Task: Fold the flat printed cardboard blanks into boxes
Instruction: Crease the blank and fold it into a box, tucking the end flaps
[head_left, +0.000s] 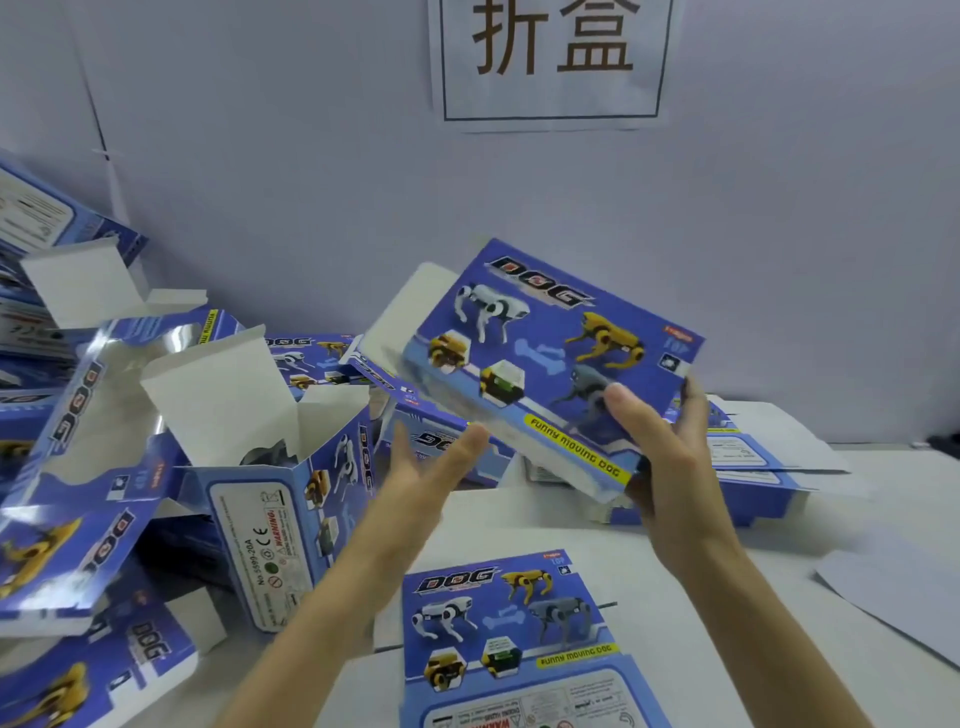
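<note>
Above table (519, 519): right fingers (695, 410) grip box (550, 343) corner; left fingers (457, 452) straight beneath.

The box (550, 358) is blurred leftward; the flat blank (514, 639) is cropped below.

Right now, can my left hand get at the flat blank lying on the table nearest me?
Probably yes. The left hand is open and grips nothing, and the flat blank lies just below it with nothing on top. The right hand holds the box higher up, out of the way.
</note>
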